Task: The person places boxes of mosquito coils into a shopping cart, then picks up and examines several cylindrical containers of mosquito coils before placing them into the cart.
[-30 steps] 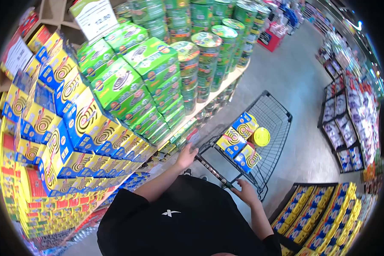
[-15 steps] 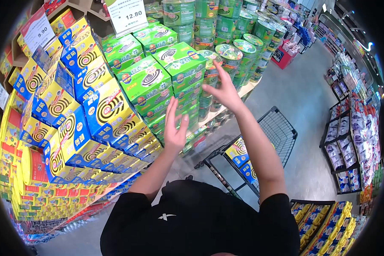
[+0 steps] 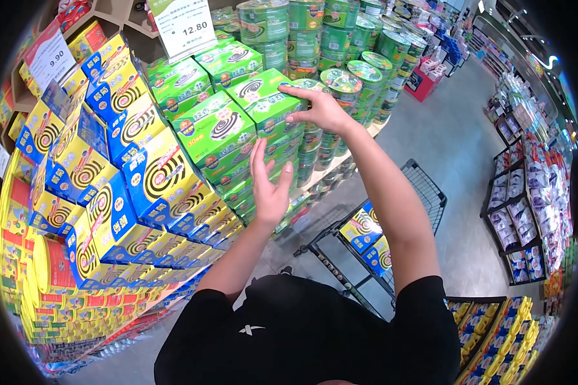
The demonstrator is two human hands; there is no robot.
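Green mosquito coil boxes [image 3: 216, 125] are stacked in front of me, with spiral pictures on their tops. My right hand [image 3: 324, 112] is at the right end of the top right green mosquito coil box [image 3: 261, 88], its fingers over the top and its thumb against the side face. Low at the front of the same stack is my left hand [image 3: 271, 192], open with fingers spread and pointing up. Its fingertips overlap the stack's front corner in this view.
Blue and yellow coil boxes [image 3: 164, 167] rise in tiers at left. Green round tubs [image 3: 263, 22] stand behind. A shopping cart [image 3: 424, 186] with blue and yellow boxes [image 3: 364, 231] in it is at my right. A 12.80 price sign [image 3: 185, 29] stands above the green boxes.
My right hand has moved left and down onto the green box from beside it. My left hand has shifted slightly right and down, still open. The view has shifted a little.
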